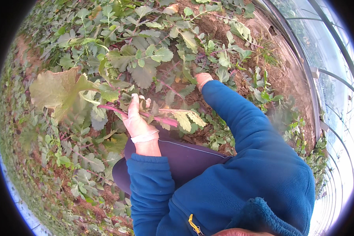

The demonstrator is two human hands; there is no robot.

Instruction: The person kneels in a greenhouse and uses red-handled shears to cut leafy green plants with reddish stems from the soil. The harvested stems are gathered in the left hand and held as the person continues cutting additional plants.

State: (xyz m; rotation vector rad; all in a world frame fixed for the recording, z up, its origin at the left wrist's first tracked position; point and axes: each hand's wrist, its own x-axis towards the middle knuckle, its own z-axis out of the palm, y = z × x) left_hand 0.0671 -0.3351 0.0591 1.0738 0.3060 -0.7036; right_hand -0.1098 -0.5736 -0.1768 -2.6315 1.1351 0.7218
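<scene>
My left hand (138, 119), in a thin pale glove, is closed around cut or picked leafy greens. Their purple-pink stem (166, 121) runs across the palm and pokes out to the right. A large yellowish-green leaf (57, 91) extends left of this hand. A smaller pale leaf with a ragged edge (187, 118) sticks out on the right. My right hand (203, 79), also gloved, reaches down among the purple-stemmed plants (172, 84). Leaves hide its fingers, so what it touches cannot be seen.
Low leafy plants (85, 165) cover the ground ahead and to the left. Bare brown soil (292, 73) runs along the right, beside a plastic-film greenhouse wall (333, 65) with curved metal hoops (339, 41). My bent knee (183, 153) is under my left forearm.
</scene>
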